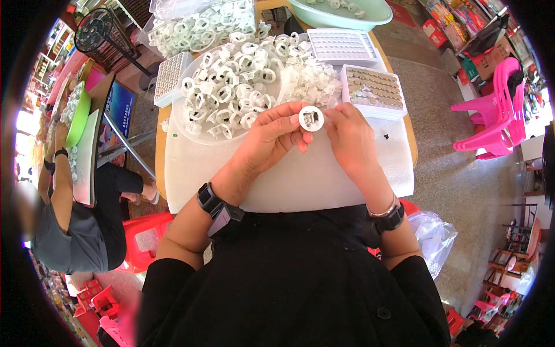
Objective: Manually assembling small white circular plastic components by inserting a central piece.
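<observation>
Between the thumb and fingers of my left hand (260,141) is a small round white plastic part (311,118), its face up, with a metal piece and a dark piece set in it. Close by the part's right side, my right hand (355,141) has its fingertips pinched together; whatever they hold is too small or hidden to name. Beyond both hands, many white ring-shaped plastic parts (231,87) are heaped on a round translucent tray (184,132). Small translucent pieces (312,84) lie heaped to the right of them.
A white box (376,111) of small parts in rows and a white tray (341,58) stand at the right. More white parts (202,26) and a pale green basin (347,20) are at the back. A co-worker (75,231) sits at the left; pink chairs (497,110) stand right.
</observation>
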`<state>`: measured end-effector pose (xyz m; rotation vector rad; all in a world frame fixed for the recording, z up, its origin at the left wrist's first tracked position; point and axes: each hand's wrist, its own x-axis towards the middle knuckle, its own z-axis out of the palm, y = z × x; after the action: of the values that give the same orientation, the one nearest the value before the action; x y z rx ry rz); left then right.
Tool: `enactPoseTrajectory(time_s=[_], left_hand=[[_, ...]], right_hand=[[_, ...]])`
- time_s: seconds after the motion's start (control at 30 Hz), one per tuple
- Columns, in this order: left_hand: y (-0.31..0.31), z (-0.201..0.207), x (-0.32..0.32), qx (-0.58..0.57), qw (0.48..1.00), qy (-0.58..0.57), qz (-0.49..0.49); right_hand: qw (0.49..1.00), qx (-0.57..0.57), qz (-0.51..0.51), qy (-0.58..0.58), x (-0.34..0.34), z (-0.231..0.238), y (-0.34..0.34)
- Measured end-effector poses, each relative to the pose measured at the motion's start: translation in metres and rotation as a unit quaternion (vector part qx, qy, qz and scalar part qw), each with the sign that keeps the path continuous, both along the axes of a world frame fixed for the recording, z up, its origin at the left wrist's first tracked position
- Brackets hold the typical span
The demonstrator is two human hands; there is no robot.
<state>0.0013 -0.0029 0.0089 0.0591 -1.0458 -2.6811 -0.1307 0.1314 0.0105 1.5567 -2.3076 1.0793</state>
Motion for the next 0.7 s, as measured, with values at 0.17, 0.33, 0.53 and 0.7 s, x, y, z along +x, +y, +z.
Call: enactPoseTrajectory(time_s=[0.17,0.33,0.53,0.7], left_hand=[[0.001,0.0,0.0,0.004,1.0,-0.011,-0.014],[0.002,-0.003,0.001,-0.016,1.0,-0.021,0.008],[0.004,-0.002,-0.003,-0.03,0.999,-0.043,0.002],[0.004,-0.002,-0.002,-0.036,0.998,-0.051,-0.012]], right_hand=[[0.994,0.072,-0.012,0.078,-0.001,-0.002,-0.001],[0.994,-0.035,-0.005,-0.103,-0.004,0.006,0.017],[0.936,0.042,-0.041,-0.346,-0.011,0.008,0.038],[0.91,0.013,-0.027,-0.414,-0.017,0.013,0.043]])
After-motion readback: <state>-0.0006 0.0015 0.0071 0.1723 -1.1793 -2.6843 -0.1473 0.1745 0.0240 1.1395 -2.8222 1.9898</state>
